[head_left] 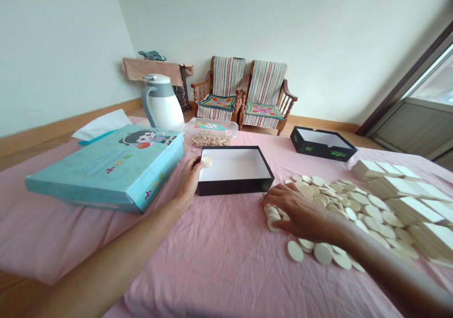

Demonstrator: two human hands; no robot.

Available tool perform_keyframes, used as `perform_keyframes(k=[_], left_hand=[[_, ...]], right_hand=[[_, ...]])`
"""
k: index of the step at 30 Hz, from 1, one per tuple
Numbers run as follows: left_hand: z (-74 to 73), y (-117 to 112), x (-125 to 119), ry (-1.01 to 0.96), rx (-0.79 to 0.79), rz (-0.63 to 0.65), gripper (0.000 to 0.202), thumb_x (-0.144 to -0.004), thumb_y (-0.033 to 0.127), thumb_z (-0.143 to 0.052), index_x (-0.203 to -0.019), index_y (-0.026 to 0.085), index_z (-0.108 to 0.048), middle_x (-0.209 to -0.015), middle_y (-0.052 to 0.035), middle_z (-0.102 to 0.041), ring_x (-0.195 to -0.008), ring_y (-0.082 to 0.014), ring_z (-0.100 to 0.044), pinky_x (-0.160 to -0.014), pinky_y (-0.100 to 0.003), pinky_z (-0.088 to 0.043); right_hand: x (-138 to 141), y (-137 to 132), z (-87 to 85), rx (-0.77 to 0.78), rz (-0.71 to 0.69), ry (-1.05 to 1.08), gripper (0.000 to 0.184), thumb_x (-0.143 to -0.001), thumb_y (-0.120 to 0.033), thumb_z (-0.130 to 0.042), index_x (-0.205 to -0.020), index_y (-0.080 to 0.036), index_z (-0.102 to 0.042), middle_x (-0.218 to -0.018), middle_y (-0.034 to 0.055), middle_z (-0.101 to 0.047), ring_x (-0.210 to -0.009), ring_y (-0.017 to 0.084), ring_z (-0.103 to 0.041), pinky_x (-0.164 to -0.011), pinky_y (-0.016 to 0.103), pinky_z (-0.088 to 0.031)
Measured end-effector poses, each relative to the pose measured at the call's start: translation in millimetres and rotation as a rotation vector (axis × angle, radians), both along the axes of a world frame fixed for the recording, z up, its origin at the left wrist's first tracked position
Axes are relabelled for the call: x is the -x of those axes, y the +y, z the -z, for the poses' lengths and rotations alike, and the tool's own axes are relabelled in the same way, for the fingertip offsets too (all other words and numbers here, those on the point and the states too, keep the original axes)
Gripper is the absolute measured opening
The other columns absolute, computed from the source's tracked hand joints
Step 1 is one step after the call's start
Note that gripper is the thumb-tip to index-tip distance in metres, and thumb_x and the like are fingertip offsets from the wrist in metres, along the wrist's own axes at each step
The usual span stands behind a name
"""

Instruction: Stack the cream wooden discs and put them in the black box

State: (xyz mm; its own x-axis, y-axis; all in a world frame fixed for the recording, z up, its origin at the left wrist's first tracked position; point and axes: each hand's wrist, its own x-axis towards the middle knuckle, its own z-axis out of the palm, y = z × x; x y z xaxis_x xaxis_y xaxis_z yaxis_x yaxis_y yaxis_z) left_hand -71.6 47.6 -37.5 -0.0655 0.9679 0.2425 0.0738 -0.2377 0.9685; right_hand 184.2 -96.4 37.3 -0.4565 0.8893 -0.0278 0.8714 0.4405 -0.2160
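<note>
A shallow black box [236, 187] with a white inside lies in front of me on the pink cloth. My left hand [189, 179] is closed at its left wall, thumb and fingers at the rim. Just inside that wall, a few round wooden discs [207, 161] stand in the back left corner. To the right of the box, my right hand [292, 209] curls over a row of wooden discs [272, 218], fingers on the far side and thumb on the near side. A spread pile of loose wooden discs [354, 200] reaches beyond that hand.
Stacks of rectangular wooden pieces [417, 197] stand at the right. Behind them is a second black box [323, 144]. A turquoise carton [102, 167] lies on the left, near a white thermos jug [164, 105] and a clear tub of small wooden beads [211, 134]. Two chairs stand beyond.
</note>
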Motion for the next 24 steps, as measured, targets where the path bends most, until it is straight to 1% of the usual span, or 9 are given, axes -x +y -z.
perform_keyframes(k=[3,8,12,14,16,18,19,21,24], left_hand=[[-0.1,0.0,0.3,0.006,0.0,0.004,0.034,-0.076,0.034,-0.052,-0.104,0.018,-0.064,-0.108,-0.0048,-0.065,-0.101,-0.0231,-0.057,-0.083,-0.031,-0.044],[-0.5,-0.3,-0.1,0.008,-0.002,0.007,0.036,-0.076,0.033,-0.051,-0.105,0.016,-0.063,-0.108,-0.0054,-0.065,-0.103,-0.0234,-0.056,-0.085,-0.032,-0.042],[-2.9,-2.4,-1.3,0.004,0.0,0.001,0.035,-0.076,0.033,-0.051,-0.104,0.016,-0.063,-0.108,-0.0055,-0.064,-0.103,-0.0232,-0.056,-0.085,-0.031,-0.041],[-4.1,-3.5,-1.8,0.0,0.013,0.0,0.035,-0.076,0.033,-0.052,-0.104,0.016,-0.063,-0.106,-0.0052,-0.065,-0.102,-0.0232,-0.056,-0.084,-0.031,-0.042],[-4.5,-4.0,-2.2,-0.004,0.023,0.002,0.035,-0.075,0.033,-0.053,-0.104,0.017,-0.063,-0.104,-0.0049,-0.065,-0.1,-0.0233,-0.057,-0.083,-0.031,-0.042],[-4.0,-3.7,-2.0,-0.007,0.025,0.004,0.036,-0.075,0.034,-0.053,-0.105,0.016,-0.063,-0.104,-0.0052,-0.065,-0.1,-0.0235,-0.057,-0.082,-0.031,-0.042],[-3.5,-3.3,-1.8,-0.007,0.022,0.005,0.036,-0.076,0.034,-0.052,-0.105,0.016,-0.062,-0.105,-0.0055,-0.065,-0.1,-0.0236,-0.057,-0.082,-0.031,-0.042],[-2.7,-2.6,-1.2,-0.005,0.016,0.005,0.037,-0.076,0.034,-0.052,-0.106,0.015,-0.062,-0.107,-0.0064,-0.064,-0.101,-0.0238,-0.056,-0.083,-0.032,-0.042],[-2.5,-2.6,-0.6,0.001,0.016,0.009,0.038,-0.075,0.034,-0.052,-0.106,0.015,-0.062,-0.108,-0.0068,-0.065,-0.1,-0.0236,-0.056,-0.083,-0.032,-0.042]], right_hand=[[-1.0,0.5,2.4,0.011,0.014,0.02,0.028,-0.07,-0.013,-0.062,-0.096,-0.023,-0.064,-0.099,0.0036,-0.063,-0.097,0.021,-0.053,-0.096,0.04,-0.029],[-1.3,-2.9,5.9,0.02,0.027,0.06,0.028,-0.07,-0.011,-0.06,-0.096,-0.019,-0.063,-0.102,0.0069,-0.061,-0.101,0.023,-0.051,-0.094,0.04,-0.031],[0.3,-7.4,3.2,0.02,0.023,0.109,0.019,-0.069,-0.007,-0.058,-0.084,-0.019,-0.061,-0.096,0.0055,-0.061,-0.097,0.021,-0.051,-0.091,0.037,-0.034],[2.9,-9.2,-0.5,0.064,0.06,0.157,0.017,-0.07,-0.008,-0.058,-0.083,-0.019,-0.06,-0.089,0.0031,-0.062,-0.089,0.018,-0.053,-0.084,0.033,-0.038],[7.5,-9.0,-3.9,0.172,0.076,0.232,0.014,-0.072,-0.014,-0.06,-0.084,-0.02,-0.06,-0.083,0.0006,-0.062,-0.078,0.014,-0.055,-0.073,0.027,-0.041],[14.0,-5.7,-4.9,0.287,0.05,0.294,0.013,-0.073,-0.021,-0.063,-0.085,-0.02,-0.062,-0.08,-0.0006,-0.062,-0.073,0.012,-0.055,-0.065,0.023,-0.041],[17.4,-2.9,-4.2,0.325,0.024,0.309,0.013,-0.073,-0.022,-0.063,-0.086,-0.02,-0.063,-0.08,-0.0005,-0.063,-0.072,0.012,-0.055,-0.064,0.022,-0.041],[23.2,3.8,-0.9,0.35,-0.012,0.309,0.015,-0.073,-0.021,-0.061,-0.088,-0.019,-0.066,-0.082,0.0006,-0.064,-0.074,0.012,-0.056,-0.066,0.022,-0.043],[26.3,12.8,5.6,0.32,0.0,0.277,0.022,-0.077,-0.017,-0.055,-0.093,-0.018,-0.068,-0.088,0.0036,-0.066,-0.077,0.014,-0.059,-0.07,0.024,-0.044]])
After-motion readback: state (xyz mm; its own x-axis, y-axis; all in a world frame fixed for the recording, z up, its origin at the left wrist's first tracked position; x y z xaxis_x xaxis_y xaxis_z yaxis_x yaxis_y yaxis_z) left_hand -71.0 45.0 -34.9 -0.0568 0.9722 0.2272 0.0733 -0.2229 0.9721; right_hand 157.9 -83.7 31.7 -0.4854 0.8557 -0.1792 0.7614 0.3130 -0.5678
